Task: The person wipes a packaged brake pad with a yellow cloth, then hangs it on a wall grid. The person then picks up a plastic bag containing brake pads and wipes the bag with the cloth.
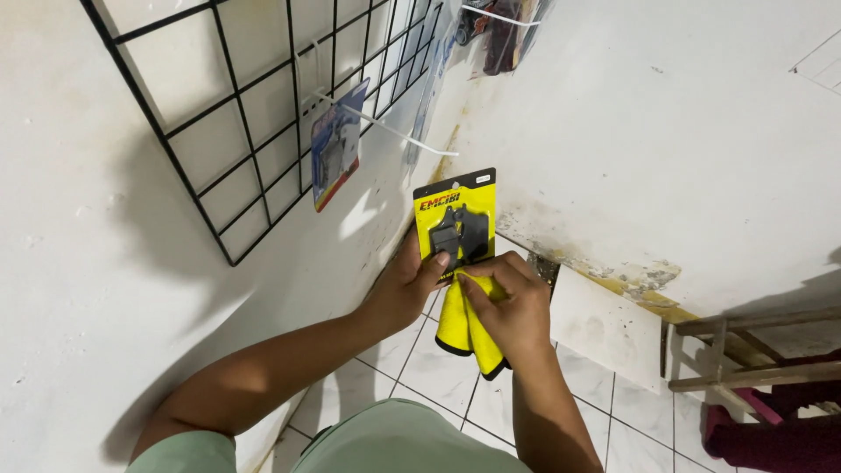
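Head view: both hands are gripping a yellow-and-black carded blister pack (pixel 457 223) with two dark pads under clear plastic, just below-right of the black wire grid panel (pixel 254 105). Left hand (pixel 405 285) is pinching its left edge; right hand (pixel 512 307) is closing around a folded yellow cloth (pixel 464 328) against its bottom.

A flat yellow-and-black blister card (pixel 455 219) stands nearly upright, its top tilted slightly right, with two dark pad-shaped parts sealed under clear plastic at its middle. Its lower edge is pinched from both sides — the grip sits just below the dark parts. Beneath the grip hangs a folded yellow cloth (pixel 464 328) with a dark hem — two lobes drooping downward.
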